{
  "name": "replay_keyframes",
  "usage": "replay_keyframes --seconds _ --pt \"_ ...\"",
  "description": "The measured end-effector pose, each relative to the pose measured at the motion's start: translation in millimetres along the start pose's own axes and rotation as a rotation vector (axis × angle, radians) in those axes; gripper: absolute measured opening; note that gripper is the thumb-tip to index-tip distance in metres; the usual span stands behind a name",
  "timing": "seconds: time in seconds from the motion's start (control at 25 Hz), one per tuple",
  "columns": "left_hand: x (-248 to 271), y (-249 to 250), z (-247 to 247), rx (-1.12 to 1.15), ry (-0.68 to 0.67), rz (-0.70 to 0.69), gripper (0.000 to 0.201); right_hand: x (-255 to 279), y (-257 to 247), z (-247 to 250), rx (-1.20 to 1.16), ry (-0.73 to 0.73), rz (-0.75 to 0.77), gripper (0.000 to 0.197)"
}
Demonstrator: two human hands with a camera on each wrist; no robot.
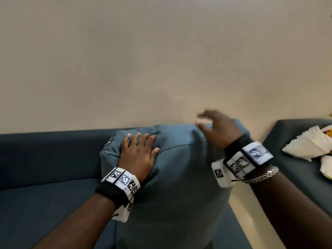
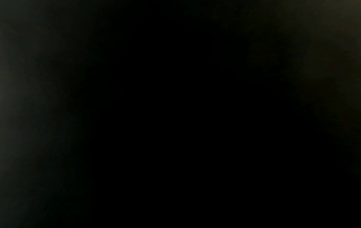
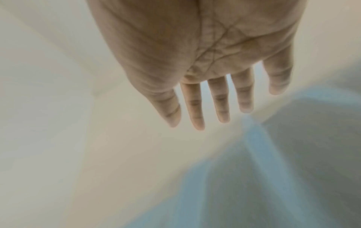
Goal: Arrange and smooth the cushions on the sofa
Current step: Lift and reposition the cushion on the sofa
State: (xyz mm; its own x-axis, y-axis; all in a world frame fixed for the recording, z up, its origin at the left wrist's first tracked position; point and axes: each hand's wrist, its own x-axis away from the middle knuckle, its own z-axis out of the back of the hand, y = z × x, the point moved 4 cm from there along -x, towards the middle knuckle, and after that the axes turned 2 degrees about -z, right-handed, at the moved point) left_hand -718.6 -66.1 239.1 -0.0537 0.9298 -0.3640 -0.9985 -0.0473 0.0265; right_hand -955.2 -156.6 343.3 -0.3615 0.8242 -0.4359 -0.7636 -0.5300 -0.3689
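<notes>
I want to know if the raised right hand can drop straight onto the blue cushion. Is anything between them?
Nothing visible is. The right hand hovers open by the blue cushion's upper right corner, with only air between in the right wrist view. The left hand presses flat farther left, out of its path.

My head camera looked forward and down from close above the cushion (image 1: 172, 168), wall filling the upper frame. The left wrist view was dark. The right wrist camera looked along my right hand (image 3: 205, 50), sharing that cushion (image 3: 273, 177) at lower right.
</notes>
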Motion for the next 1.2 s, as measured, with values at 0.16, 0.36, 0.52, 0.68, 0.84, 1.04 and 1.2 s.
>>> replay_keyframes --seconds 0.16,0.36,0.52,0.68,0.84,1.04,1.2 --pt "1 -12 13 0.042 0.026 -0.002 0.055 11 -61 103 -0.398 0.784 0.296 0.030" --pt "5 -8 34 0.038 -0.087 0.014 0.058 55 -29 -91 0.547 -0.227 0.156 0.072" --pt "4 -82 66 0.216 -0.142 0.340 0.075 21 -31 -27 0.165 -0.044 0.093 0.058" --pt "17 -90 52 0.738 -0.001 0.319 0.074 21 -73 80 -0.356 0.707 0.249 0.029" --pt "22 -74 39 0.728 0.109 0.299 0.059 46 -84 -48 0.299 0.038 0.174 0.057" --pt "29 -74 29 0.826 0.144 0.295 0.051 8 -98 16 -0.056 0.181 0.183 0.037" --pt "30 -76 31 1.050 0.270 0.339 0.056 37 -122 79 -0.443 0.807 0.347 0.031"
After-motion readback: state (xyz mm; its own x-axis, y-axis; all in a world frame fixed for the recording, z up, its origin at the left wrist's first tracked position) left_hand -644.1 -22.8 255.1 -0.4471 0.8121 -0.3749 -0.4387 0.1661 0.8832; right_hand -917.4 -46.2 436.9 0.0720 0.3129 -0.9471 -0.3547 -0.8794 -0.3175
